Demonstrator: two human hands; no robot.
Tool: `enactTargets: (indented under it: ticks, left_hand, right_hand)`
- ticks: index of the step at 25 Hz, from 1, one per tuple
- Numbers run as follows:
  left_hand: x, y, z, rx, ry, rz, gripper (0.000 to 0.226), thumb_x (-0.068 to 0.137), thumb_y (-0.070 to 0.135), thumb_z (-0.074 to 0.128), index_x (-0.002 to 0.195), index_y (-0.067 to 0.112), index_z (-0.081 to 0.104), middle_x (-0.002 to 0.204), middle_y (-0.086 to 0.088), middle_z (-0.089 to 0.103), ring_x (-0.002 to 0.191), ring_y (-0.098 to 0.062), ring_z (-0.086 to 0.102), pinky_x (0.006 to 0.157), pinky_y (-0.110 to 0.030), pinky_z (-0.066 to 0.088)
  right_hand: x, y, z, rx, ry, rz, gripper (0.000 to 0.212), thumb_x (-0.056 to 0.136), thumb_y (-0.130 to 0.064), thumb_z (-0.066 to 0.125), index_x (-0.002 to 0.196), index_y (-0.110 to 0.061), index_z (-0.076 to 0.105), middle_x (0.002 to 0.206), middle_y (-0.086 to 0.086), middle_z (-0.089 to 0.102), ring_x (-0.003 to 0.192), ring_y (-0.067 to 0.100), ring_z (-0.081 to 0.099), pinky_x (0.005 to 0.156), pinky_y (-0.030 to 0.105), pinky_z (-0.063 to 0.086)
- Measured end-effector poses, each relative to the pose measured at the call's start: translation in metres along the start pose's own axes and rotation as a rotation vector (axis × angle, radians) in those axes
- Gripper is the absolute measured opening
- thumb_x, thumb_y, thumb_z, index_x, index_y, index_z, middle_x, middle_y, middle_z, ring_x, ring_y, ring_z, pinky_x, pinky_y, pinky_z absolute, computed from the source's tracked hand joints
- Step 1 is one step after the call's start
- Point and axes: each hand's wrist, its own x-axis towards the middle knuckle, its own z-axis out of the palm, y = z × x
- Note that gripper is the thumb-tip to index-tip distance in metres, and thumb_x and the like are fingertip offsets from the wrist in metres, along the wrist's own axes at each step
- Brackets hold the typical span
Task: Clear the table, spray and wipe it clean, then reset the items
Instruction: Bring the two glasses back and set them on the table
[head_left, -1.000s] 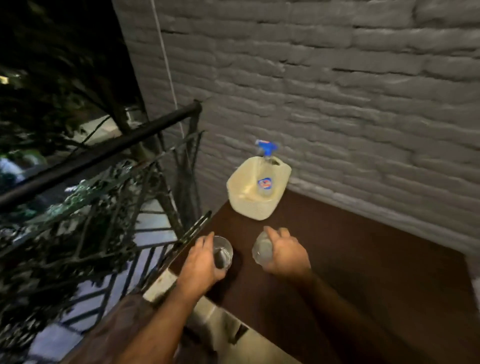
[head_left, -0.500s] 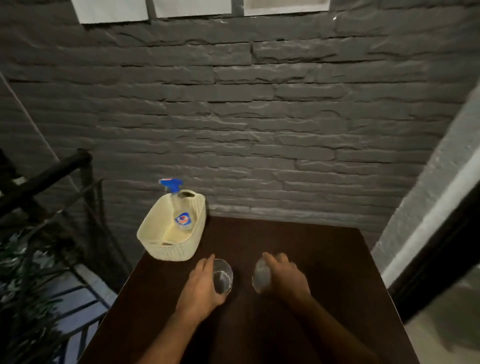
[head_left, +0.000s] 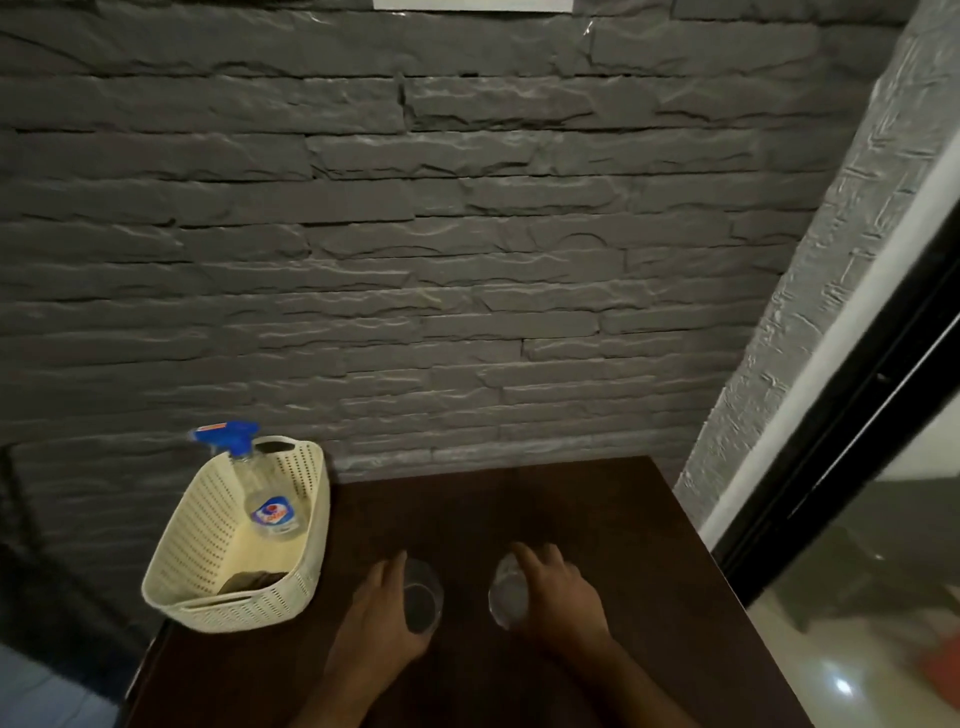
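A grey stone-brick wall (head_left: 415, 249) fills most of the view, its courses rough and uneven, with a pale sheet just visible at the top edge. On the right a lighter textured wall (head_left: 831, 322) runs down beside a black-framed glass door (head_left: 857, 467), through which a glossy floor shows. Against the brick wall stands a dark brown table (head_left: 597, 519), square-cornered and dim under low light. At its left rear corner sits a cream perforated basket (head_left: 208, 571), overhanging the table edge a little. A clear spray bottle (head_left: 270, 499) with a blue trigger head leans inside the basket against its far wall. Near the front middle of the table, the left hand (head_left: 379, 618) curls its fingers round a clear glass (head_left: 422, 597), which stands upright. Just beside it, apart from the first, the right hand (head_left: 556, 597) grips a second glass (head_left: 506, 592) from above and the side, fingers wrapped over it
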Motion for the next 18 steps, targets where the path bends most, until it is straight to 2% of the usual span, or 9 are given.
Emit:
enactTargets:
  ticks: [7,12,18]
  left_hand:
    - [0.057,0.003,0.009,0.022,-0.038,0.018,0.105,0.074,0.045,0.075,0.154,0.021,0.011,0.158,-0.004,0.018,0.143,-0.019,0.026,0.114,-0.030,0.029]
    - [0.123,0.008,0.008,0.030,-0.033,-0.058,0.105,0.072,0.042,0.079,0.152,0.020,0.016,0.154,-0.003,0.024,0.138,-0.022,0.035,0.110,-0.032,0.036]
    - [0.200,0.007,0.018,0.019,-0.028,-0.138,0.103,0.066,0.037,0.085,0.149,0.020,0.026,0.147,-0.004,0.035,0.131,-0.027,0.043,0.107,-0.040,0.042]
  right_hand:
    - [0.050,0.013,-0.007,0.008,-0.033,0.053,0.089,0.070,-0.049,0.073,0.144,-0.036,0.025,0.139,0.001,0.040,0.118,0.025,0.051,0.088,0.037,0.054]
    - [0.121,0.023,-0.017,0.017,-0.073,0.039,0.090,0.072,-0.042,0.073,0.146,-0.033,0.024,0.140,0.005,0.040,0.120,0.029,0.050,0.093,0.040,0.052]
    - [0.218,0.031,-0.008,-0.025,-0.108,-0.014,0.092,0.073,-0.043,0.072,0.148,-0.031,0.020,0.145,0.011,0.035,0.120,0.035,0.050,0.090,0.045,0.052]
